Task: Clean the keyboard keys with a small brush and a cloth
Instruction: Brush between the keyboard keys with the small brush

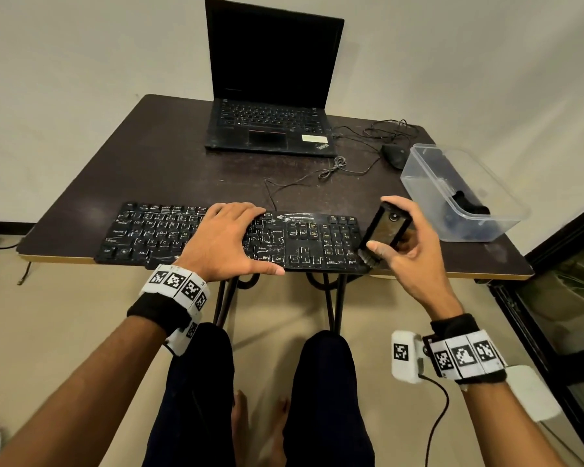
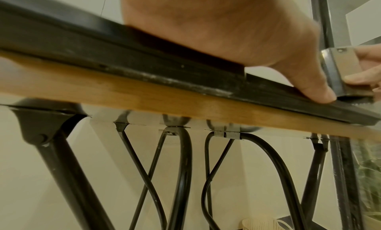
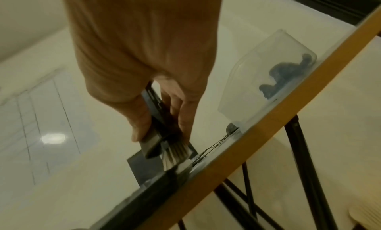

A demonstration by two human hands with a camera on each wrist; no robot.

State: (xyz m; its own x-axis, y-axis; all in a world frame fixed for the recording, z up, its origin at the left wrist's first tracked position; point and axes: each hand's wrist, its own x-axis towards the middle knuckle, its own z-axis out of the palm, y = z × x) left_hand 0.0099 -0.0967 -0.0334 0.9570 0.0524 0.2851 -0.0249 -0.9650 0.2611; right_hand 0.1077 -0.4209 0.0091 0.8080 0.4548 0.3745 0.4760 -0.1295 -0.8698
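Observation:
A black keyboard (image 1: 300, 241) lies along the front edge of the dark table (image 1: 169, 163). My left hand (image 1: 226, 237) rests flat on its middle keys, fingers straight, thumb along the front edge (image 2: 317, 93). My right hand (image 1: 405, 237) grips a small black brush (image 1: 383, 230) between thumb and fingers at the keyboard's right end. The brush's pale bristles (image 3: 175, 153) point down at the keyboard's right edge (image 3: 156, 181). A dark blue cloth (image 1: 469, 203) lies inside the clear plastic box (image 1: 418, 176) to the right.
An open black laptop (image 1: 270, 96) stands at the back of the table. A black mouse (image 1: 393, 155) and loose cables (image 1: 334, 170) lie between laptop and box. Black metal table legs (image 2: 181, 176) run below the wooden edge (image 2: 144, 101). My knees are under the table.

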